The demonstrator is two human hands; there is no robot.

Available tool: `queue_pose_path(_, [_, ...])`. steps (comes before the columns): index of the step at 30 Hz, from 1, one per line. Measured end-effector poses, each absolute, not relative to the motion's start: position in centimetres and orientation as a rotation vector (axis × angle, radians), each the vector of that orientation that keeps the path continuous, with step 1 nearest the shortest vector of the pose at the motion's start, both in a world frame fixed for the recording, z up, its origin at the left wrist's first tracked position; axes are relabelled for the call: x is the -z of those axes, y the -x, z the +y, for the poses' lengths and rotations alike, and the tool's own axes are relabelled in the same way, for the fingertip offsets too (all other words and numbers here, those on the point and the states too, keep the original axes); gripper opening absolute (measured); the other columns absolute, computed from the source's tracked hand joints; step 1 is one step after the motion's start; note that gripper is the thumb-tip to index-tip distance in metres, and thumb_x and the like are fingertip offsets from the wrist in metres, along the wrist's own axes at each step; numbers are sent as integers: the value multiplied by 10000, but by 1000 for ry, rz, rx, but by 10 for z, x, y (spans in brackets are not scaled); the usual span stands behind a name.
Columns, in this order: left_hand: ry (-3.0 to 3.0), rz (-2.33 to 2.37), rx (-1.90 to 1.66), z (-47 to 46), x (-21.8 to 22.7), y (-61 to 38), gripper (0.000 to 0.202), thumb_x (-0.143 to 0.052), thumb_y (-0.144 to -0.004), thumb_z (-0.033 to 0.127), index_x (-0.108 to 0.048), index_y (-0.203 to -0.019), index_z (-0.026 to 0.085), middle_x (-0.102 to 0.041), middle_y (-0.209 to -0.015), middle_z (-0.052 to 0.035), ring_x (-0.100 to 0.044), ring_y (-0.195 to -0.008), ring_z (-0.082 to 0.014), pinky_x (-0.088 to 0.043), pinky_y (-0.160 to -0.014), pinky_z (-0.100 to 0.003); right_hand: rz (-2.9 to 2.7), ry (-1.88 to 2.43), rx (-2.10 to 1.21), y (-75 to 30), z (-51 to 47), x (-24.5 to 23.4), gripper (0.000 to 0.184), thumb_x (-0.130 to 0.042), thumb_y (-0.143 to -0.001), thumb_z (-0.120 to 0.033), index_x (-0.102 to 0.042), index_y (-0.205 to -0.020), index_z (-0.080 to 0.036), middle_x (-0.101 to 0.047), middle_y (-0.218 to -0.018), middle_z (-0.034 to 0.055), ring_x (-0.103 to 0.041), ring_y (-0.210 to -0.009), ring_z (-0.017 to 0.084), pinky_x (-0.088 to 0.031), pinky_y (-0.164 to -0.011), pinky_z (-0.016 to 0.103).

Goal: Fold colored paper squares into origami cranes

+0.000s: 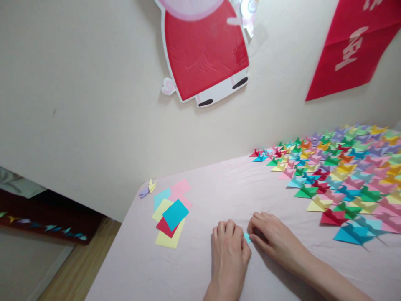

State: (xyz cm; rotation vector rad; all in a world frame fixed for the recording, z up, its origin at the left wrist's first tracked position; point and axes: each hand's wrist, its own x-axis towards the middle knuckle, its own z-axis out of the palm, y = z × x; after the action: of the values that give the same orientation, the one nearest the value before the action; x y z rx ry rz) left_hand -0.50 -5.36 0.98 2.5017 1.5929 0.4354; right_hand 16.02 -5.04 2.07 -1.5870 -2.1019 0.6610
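Observation:
A small piece of light blue paper (247, 238) shows in the gap between my two hands, low over the pink cloth. My left hand (230, 246) is closed, its fingers curled down and its thumb at the paper's left side. From the right, my right hand (272, 234) pinches the paper's other side with thumb and fingertips. Most of the paper is covered by the fingers, so its folded shape cannot be made out.
Loose coloured paper squares (175, 215) lie left of my hands. Beyond them sit two small folded pieces (148, 189). Rows of folded paper cranes (332, 184) fill the right side. The pink-covered surface (219, 188) meets a wall (109, 104) behind.

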Motion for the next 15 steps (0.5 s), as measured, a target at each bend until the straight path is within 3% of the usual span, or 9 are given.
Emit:
queue_pose_path(9, [-2334, 1651, -525, -59, -5, 4, 189, -545, -805, 31, -514, -848, 212, -524, -940, -8, -456, -905, -220, -364, -817, -376, -2056, 1532, -753, -166, -48, -17, 232, -470, -764, -65, -629, -822, -223, -674, -819, 18, -587, -801, 199, -405, -753, 333])
queue_pose_path(15, [-2290, 1593, -533, -58, -6, 7, 161, -552, -851, 63, -521, -861, 220, -534, -949, -3, -461, -918, -218, -357, -824, -378, -2005, 1605, -725, -158, -50, -20, 164, -497, -868, -201, -630, -774, -221, -665, -802, 30, -578, -816, 216, -389, -762, 350])
